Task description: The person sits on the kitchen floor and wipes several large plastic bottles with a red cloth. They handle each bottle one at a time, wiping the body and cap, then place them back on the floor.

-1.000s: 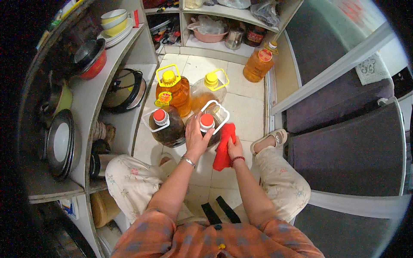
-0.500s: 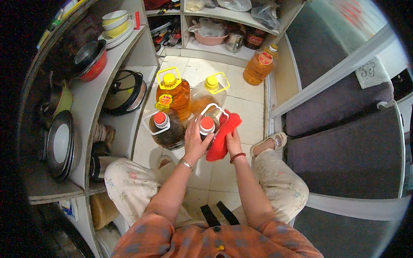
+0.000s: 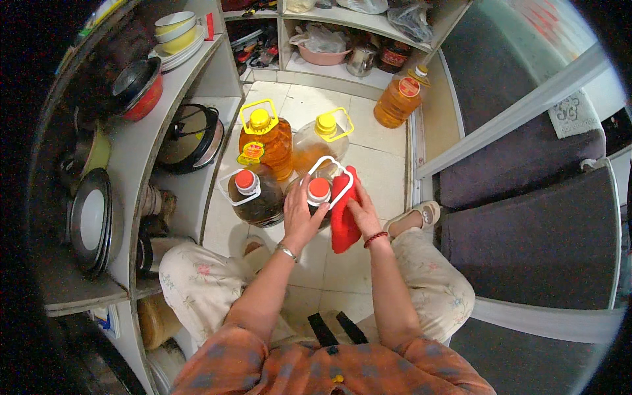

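A plastic jug with a red cap (image 3: 318, 189) and a raised white handle stands on the floor between my hands. My left hand (image 3: 301, 214) is wrapped round its near left side, with the thumb close to the neck. Pressed to the jug's right side is a red cloth (image 3: 344, 227), gripped under my right hand (image 3: 364, 212). Just left stands a dark-filled jug (image 3: 258, 209), also red-capped. Behind are a full amber oil jug (image 3: 275, 151) and a clear, partly filled jug (image 3: 309, 148), both with yellow caps and handles. My hands hide most of the middle jug's body.
Another amber oil jug (image 3: 399, 100) stands by the doorway panel at the far right. Left, a shelf unit (image 3: 153, 99) holds bowls, pans and an electric cooker (image 3: 191, 139). Back shelves carry a pink basin (image 3: 322, 56) and a metal pot (image 3: 361, 60). My knees flank the jugs.
My right hand and the red cloth have shifted slightly around the jug's right side, and the cloth now hangs narrower and more upright. My left hand stays on the jug.
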